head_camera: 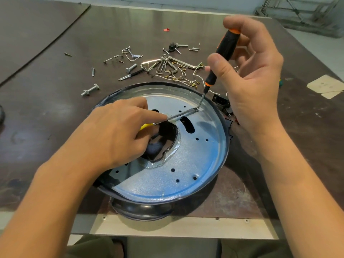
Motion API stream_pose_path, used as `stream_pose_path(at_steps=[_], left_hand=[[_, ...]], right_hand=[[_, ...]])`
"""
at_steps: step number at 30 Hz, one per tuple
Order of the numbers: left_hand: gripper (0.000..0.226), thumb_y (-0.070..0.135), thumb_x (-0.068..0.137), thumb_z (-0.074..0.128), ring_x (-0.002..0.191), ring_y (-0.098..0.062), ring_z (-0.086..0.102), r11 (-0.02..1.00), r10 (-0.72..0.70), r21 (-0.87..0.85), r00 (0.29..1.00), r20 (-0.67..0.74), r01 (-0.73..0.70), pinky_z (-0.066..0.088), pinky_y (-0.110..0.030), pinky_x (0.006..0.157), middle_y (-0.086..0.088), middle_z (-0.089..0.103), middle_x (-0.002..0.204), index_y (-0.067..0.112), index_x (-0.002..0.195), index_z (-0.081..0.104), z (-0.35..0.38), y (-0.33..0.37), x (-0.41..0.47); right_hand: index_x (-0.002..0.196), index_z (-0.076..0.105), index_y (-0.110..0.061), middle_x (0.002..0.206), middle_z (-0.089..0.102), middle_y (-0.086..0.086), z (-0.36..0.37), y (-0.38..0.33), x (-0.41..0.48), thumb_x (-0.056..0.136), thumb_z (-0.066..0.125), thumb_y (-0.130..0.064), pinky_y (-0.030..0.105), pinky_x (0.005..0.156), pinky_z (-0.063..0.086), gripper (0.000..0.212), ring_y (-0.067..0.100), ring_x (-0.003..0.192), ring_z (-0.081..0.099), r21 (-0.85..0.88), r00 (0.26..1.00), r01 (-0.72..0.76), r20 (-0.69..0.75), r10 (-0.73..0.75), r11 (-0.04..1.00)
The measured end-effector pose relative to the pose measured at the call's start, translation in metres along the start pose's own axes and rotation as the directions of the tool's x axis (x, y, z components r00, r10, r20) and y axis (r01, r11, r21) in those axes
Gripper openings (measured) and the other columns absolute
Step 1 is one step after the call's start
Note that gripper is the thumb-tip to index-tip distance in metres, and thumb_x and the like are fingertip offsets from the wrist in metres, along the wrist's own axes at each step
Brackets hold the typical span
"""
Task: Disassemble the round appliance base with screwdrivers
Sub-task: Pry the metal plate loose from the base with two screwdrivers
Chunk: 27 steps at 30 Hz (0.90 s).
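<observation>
1. A dark, scuffed tabletop [55, 108] fills the head view. Beyond its far edge are a pale floor [325, 53] and a metal frame [297, 8].
2. The round base [186, 174] sits at the near edge of the tabletop, slightly overhanging it. It is a shallow metal dish with small holes and a ragged central opening.
3. The left hand [119, 131] rests in the dish, fingers curled round a yellow-handled screwdriver [182, 115] lying low across the plate.
4. The right hand [256, 84] pinches a black-and-orange screwdriver [223, 51], held steeply. Both tips meet near the far right rim.
5. Loose screws and hex keys [163, 66] lie behind the base, with paper scraps [323, 84] to the right.
</observation>
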<state>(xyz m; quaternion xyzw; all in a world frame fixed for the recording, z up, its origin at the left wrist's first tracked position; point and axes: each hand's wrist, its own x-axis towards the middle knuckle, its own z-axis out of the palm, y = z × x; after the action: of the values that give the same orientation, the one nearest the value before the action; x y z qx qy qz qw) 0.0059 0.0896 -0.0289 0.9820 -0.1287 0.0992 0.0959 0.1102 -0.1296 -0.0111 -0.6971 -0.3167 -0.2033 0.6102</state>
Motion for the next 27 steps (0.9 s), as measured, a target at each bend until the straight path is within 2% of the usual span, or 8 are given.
stream_pose_path(at_steps=[7, 11, 13, 15, 17, 19, 23, 27], left_hand=[[0.041, 0.034, 0.093, 0.054, 0.082, -0.025, 0.055, 1.000, 0.009, 0.000, 1.000, -0.018, -0.009, 0.043, -0.034, 0.054, 0.010, 0.051, 0.091, 0.048, 0.131, 0.059, 0.001, -0.001, 0.000], [0.041, 0.034, 0.092, 0.054, 0.080, -0.023, 0.053, 1.000, 0.018, 0.020, 0.999, -0.036, -0.017, 0.036, -0.031, 0.053, 0.010, 0.052, 0.091, 0.047, 0.131, 0.059, 0.002, -0.002, -0.001], [0.041, 0.034, 0.092, 0.055, 0.078, -0.023, 0.050, 1.000, 0.016, 0.011, 0.999, -0.038, -0.015, 0.036, -0.032, 0.053, 0.010, 0.052, 0.090, 0.048, 0.130, 0.060, 0.002, -0.002, 0.000], [0.041, 0.034, 0.091, 0.054, 0.080, -0.025, 0.053, 1.000, 0.007, 0.009, 1.000, -0.029, -0.007, 0.039, -0.033, 0.054, 0.010, 0.052, 0.091, 0.048, 0.129, 0.060, 0.002, -0.002, -0.001], [0.042, 0.035, 0.090, 0.053, 0.085, -0.027, 0.057, 1.000, 0.006, 0.004, 1.000, -0.019, -0.006, 0.042, -0.034, 0.055, 0.010, 0.053, 0.092, 0.048, 0.129, 0.060, 0.001, -0.001, -0.001], [0.043, 0.036, 0.089, 0.052, 0.086, -0.025, 0.057, 1.000, 0.009, 0.001, 1.000, -0.011, -0.009, 0.044, -0.035, 0.056, 0.011, 0.053, 0.093, 0.048, 0.130, 0.060, 0.001, -0.001, 0.000], [0.044, 0.038, 0.088, 0.050, 0.086, -0.026, 0.057, 1.000, 0.007, 0.001, 1.000, -0.011, -0.007, 0.043, -0.034, 0.055, 0.010, 0.054, 0.093, 0.047, 0.130, 0.060, 0.000, -0.001, 0.000], [0.042, 0.036, 0.090, 0.052, 0.085, -0.026, 0.056, 1.000, 0.002, 0.010, 1.000, -0.015, -0.002, 0.040, -0.033, 0.055, 0.011, 0.053, 0.092, 0.048, 0.130, 0.059, 0.001, 0.000, 0.000]], right_hand=[[0.139, 0.038, 0.005, 0.122, 0.056, 0.025, -0.009, 0.003, 0.002, 0.099, 0.049, 0.009, 0.057, 0.087, 0.058, 0.041, 0.038, 0.101, 0.066, 0.208, 0.995, 0.054, -0.091, -0.036, 0.977], [0.136, 0.023, 0.018, 0.108, 0.056, 0.017, -0.031, 0.003, 0.013, 0.091, 0.043, 0.009, 0.039, 0.066, 0.049, 0.050, 0.026, 0.081, 0.058, 0.278, 0.985, 0.083, -0.168, -0.036, 0.957], [0.131, 0.034, 0.010, 0.095, 0.056, 0.009, -0.038, 0.000, 0.013, 0.088, 0.047, 0.007, 0.037, 0.053, 0.038, 0.045, 0.023, 0.064, 0.048, 0.112, 0.992, 0.084, -0.103, -0.073, 0.990], [0.118, 0.057, -0.006, 0.079, 0.058, -0.012, -0.036, -0.002, 0.010, 0.089, 0.059, -0.003, 0.030, 0.050, 0.036, 0.030, 0.015, 0.054, 0.044, -0.180, 0.995, 0.040, 0.093, -0.023, 0.983], [0.100, 0.073, -0.019, 0.059, 0.052, -0.019, -0.028, 0.001, 0.006, 0.087, 0.070, -0.014, 0.012, 0.053, 0.034, 0.015, 0.004, 0.049, 0.045, -0.460, 0.927, -0.009, 0.330, 0.180, 0.888], [0.092, 0.078, -0.028, 0.059, 0.054, -0.020, -0.021, 0.005, 0.001, 0.086, 0.072, -0.019, 0.011, 0.059, 0.039, 0.012, 0.000, 0.055, 0.052, -0.625, 0.831, -0.014, 0.427, 0.357, 0.780], [0.087, 0.080, -0.033, 0.064, 0.057, -0.024, -0.017, 0.006, 0.001, 0.083, 0.073, -0.025, 0.038, 0.074, 0.054, 0.012, 0.008, 0.072, 0.054, -0.701, 0.807, -0.034, 0.401, 0.433, 0.713], [0.093, 0.078, -0.042, 0.067, 0.058, -0.019, -0.015, 0.006, 0.000, 0.081, 0.078, -0.040, 0.033, 0.069, 0.045, 0.012, 0.010, 0.073, 0.054, -0.758, 0.782, -0.010, 0.400, 0.478, 0.652]])
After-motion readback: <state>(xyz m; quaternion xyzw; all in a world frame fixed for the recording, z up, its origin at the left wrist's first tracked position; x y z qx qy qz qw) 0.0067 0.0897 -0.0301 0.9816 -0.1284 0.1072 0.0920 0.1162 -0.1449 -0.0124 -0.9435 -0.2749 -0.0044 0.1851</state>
